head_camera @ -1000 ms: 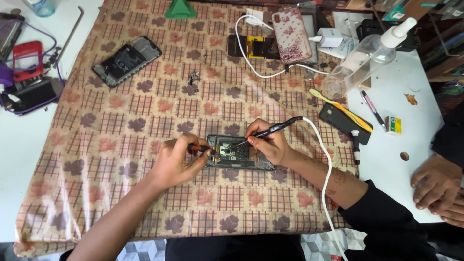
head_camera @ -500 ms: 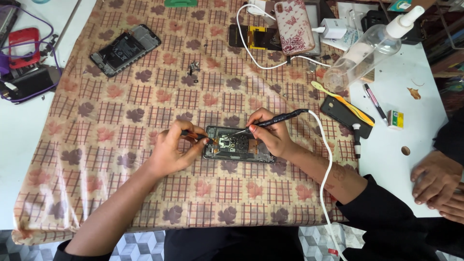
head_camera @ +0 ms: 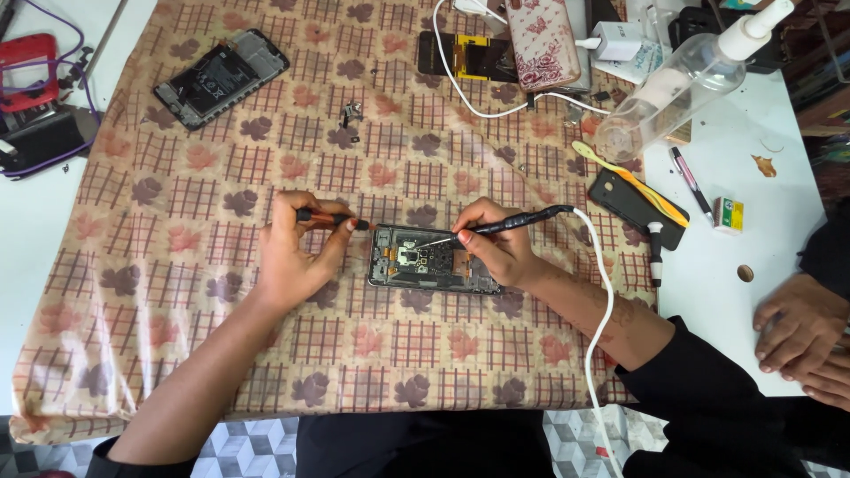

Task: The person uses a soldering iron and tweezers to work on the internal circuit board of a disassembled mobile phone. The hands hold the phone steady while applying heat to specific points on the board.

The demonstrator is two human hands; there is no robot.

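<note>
Since half a second ago the view has dipped, so the work sits slightly higher in it, but the hands have barely shifted: the iron's tip was already at the board and remains there. The opened phone point(head_camera: 432, 260) lies flat on the leaf-patterned cloth point(head_camera: 177, 354) covering the tabletop point(head_camera: 735, 292), near the centre of the view. The right hand point(head_camera: 496, 250) is clenched pen-style around a black soldering iron point(head_camera: 509, 225), whose tip comes in from three o'clock and meets the board's middle; its white cord point(head_camera: 602, 301) trails off toward five o'clock. The left hand point(head_camera: 297, 257) grips a small orange-and-black tool point(head_camera: 329, 219), its tip just at the phone's upper left corner, at about ten o'clock of the board. To do this well, I judge that the heel of each hand should stay planted on the cloth, the contact be brief, and the cord hang slack so it cannot tug the tip. A second opened phone point(head_camera: 220, 78) lies at ten o'clock, a clear pump bottle point(head_camera: 682, 88) at two, and another person's hands point(head_camera: 801, 332) rest at the table's right edge.
</note>
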